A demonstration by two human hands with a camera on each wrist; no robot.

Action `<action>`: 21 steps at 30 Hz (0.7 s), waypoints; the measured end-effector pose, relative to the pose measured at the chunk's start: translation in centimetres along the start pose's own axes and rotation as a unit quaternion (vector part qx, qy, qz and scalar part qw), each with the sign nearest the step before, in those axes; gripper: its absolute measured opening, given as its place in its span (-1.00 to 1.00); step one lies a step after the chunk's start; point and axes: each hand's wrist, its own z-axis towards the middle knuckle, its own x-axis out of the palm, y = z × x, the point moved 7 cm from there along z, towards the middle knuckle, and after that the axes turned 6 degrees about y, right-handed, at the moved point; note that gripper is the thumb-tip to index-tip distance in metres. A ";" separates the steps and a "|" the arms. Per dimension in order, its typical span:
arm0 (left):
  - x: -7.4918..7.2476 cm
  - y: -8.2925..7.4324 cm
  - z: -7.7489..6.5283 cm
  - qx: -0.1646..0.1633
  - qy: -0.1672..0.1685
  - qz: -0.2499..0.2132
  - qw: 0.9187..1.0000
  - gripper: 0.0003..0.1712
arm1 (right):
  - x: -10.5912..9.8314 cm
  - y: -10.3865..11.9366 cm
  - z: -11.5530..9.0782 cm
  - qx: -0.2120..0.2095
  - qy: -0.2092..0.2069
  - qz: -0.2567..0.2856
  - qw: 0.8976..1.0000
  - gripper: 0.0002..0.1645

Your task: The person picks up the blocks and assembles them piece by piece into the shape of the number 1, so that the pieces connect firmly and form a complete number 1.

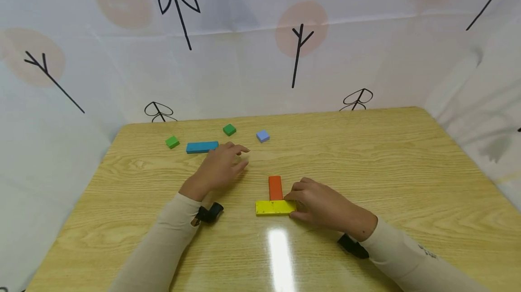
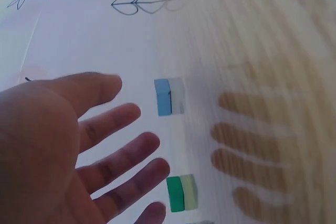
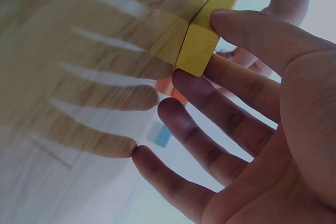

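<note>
A long yellow block (image 1: 273, 208) lies crosswise on the wooden table, and my right hand (image 1: 321, 204) grips its right end. In the right wrist view the thumb is on one side of the yellow block (image 3: 199, 51) and the forefinger on the other. Behind it a red block (image 1: 275, 187) lies lengthwise, its near end against the yellow one, forming a T. My left hand (image 1: 221, 165) hovers over the table with fingers spread and nothing held. It overlaps the right end of a long blue block (image 1: 200, 148) in the head view.
Farther back lie a light green square block (image 1: 172, 142), a dark green square block (image 1: 229, 129) and a pale blue square block (image 1: 262, 136). Behind the table (image 1: 386, 156) hangs a white cloth (image 1: 244, 66) with plant drawings.
</note>
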 end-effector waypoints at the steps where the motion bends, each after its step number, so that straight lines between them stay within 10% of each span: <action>1: -0.3 0.3 -0.1 -0.008 -0.010 -0.002 1.000 -0.56 | 0.0 0.0 0.0 0.000 0.000 0.001 1.000 -0.62; 21: -2.6 6.6 -1.0 -0.146 -0.058 -0.020 0.987 -0.51 | 0.2 -0.1 0.0 -0.006 0.000 -0.002 1.000 -0.61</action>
